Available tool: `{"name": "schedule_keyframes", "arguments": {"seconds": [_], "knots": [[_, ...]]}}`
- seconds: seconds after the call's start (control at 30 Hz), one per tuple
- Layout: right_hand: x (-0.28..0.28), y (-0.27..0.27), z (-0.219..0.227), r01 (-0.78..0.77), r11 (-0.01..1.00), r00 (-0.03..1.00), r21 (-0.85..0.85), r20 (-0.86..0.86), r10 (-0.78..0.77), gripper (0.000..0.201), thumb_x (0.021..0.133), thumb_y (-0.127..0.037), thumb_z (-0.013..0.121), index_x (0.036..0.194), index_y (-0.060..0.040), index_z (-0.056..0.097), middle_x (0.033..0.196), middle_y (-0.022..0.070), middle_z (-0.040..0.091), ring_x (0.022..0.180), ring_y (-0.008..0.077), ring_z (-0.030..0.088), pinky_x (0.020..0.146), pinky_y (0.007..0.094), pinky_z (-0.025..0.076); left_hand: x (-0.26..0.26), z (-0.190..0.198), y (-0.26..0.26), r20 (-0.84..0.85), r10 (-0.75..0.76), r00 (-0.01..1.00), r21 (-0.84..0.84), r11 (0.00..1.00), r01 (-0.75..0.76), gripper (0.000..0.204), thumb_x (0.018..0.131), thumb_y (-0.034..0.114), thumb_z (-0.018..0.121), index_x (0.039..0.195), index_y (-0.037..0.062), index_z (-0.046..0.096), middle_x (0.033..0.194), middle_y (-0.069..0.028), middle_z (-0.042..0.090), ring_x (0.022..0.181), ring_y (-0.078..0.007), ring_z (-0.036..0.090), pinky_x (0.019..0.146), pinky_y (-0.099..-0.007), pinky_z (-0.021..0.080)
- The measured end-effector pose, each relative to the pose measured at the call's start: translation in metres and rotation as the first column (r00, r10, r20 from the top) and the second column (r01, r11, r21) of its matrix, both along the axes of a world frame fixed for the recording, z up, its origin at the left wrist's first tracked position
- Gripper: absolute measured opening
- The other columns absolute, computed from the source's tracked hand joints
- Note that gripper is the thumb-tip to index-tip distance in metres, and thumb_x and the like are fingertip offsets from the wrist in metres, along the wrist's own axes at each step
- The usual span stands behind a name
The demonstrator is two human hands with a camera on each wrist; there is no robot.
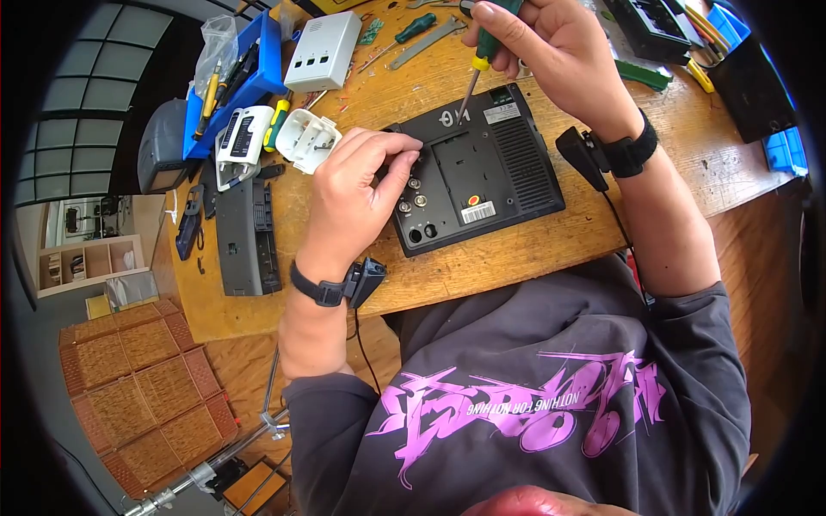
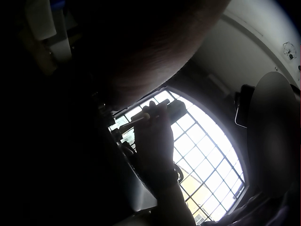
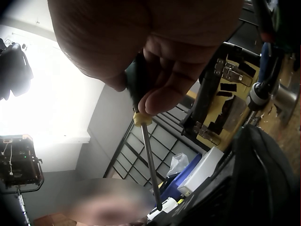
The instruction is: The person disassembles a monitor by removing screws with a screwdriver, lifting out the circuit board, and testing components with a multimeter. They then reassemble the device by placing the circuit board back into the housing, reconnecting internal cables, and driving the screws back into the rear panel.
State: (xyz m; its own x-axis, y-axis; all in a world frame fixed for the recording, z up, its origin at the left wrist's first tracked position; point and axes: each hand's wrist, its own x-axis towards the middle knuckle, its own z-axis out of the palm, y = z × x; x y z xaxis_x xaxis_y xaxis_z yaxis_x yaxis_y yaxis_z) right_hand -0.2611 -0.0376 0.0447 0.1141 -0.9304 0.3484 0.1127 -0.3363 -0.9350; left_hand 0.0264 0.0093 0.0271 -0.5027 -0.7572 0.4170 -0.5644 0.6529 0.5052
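Note:
A flat black electronic device (image 1: 525, 159) with vent slots, round metal connectors (image 1: 415, 183) and a barcode label lies back side up on the wooden table. My right hand (image 1: 564, 60) grips the dark green handle of a screwdriver (image 1: 486, 47) with a yellow collar. Its shaft slants down, the tip close over the device's far edge beside a light hook-shaped mark. In the right wrist view the screwdriver's shaft (image 3: 150, 165) shows bare below my fingers. My left hand (image 1: 357, 185) lies over the device's left corner, thumb and index fingertips together beside the connectors; I cannot tell whether they pinch something.
Left of the device are a white open case (image 1: 307, 142), a black housing (image 1: 247, 236) and a blue bin (image 1: 258, 73) of tools. A white box (image 1: 323, 52), a second screwdriver (image 1: 416, 28) and a wrench (image 1: 428, 43) lie farther back. A black case (image 1: 647, 26) stands back right.

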Motion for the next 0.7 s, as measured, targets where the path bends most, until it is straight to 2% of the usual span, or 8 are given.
{"name": "schedule_keyframes", "arguments": {"seconds": [0.27,0.37,0.57,0.63,0.7], "knots": [[-0.001,-0.001,-0.001,-0.013,1.0,1.0,0.001,0.017,0.013,0.024,0.117,-0.02,0.07,0.128,-0.0009,0.061,0.1,0.0051,0.078,0.083,0.0067,0.071,0.069,0.0214,0.057,0.0,-0.001,0.001,-0.01,0.015,1.0,0.016,1.0,-0.014,0.013,0.096,-0.003,0.083,0.109,-0.0002,0.082,0.1,-0.012,0.082,0.091,-0.0234,0.077,0.084,-0.034,0.061],[-0.001,0.0,0.0,-0.005,1.0,1.0,0.013,0.011,0.005,0.024,0.117,-0.02,0.07,0.128,-0.0011,0.061,0.101,0.0048,0.078,0.083,0.0065,0.071,0.069,0.0215,0.057,0.002,-0.002,-0.003,0.002,-0.047,0.999,-0.08,0.996,0.047,0.014,0.095,-0.004,0.083,0.108,0.0002,0.083,0.103,-0.0113,0.081,0.092,-0.0224,0.077,0.083,-0.0339,0.061],[-0.001,-0.005,-0.007,-0.026,0.999,0.999,-0.04,0.024,0.027,0.023,0.117,-0.02,0.07,0.129,-0.0013,0.061,0.102,0.0046,0.078,0.086,0.0065,0.072,0.071,0.0214,0.057,-0.003,0.001,0.003,-0.034,0.018,0.999,0.015,1.0,-0.017,0.012,0.091,-0.006,0.085,0.102,-0.0008,0.084,0.104,-0.0102,0.077,0.09,-0.0234,0.078,0.077,-0.0345,0.062],[-0.001,-0.007,-0.011,-0.033,0.998,0.999,-0.059,0.027,0.035,0.023,0.117,-0.02,0.069,0.129,-0.0013,0.061,0.102,0.0046,0.078,0.086,0.0066,0.072,0.071,0.0214,0.057,-0.005,0.002,0.004,-0.047,0.068,0.997,0.096,0.993,-0.063,0.013,0.091,-0.006,0.086,0.103,-0.0009,0.084,0.104,-0.0096,0.077,0.087,-0.0196,0.077,0.076,-0.0328,0.061],[-0.001,-0.006,-0.01,-0.02,0.999,1.0,-0.046,0.003,0.02,0.023,0.117,-0.019,0.069,0.128,-0.0014,0.061,0.102,0.0043,0.078,0.086,0.0065,0.072,0.071,0.0213,0.057,-0.006,0.002,0.005,-0.053,0.064,0.997,0.109,0.992,-0.058,0.013,0.091,-0.005,0.087,0.103,-0.0009,0.084,0.103,-0.0094,0.077,0.086,-0.0188,0.076,0.075,-0.0322,0.061]]}}
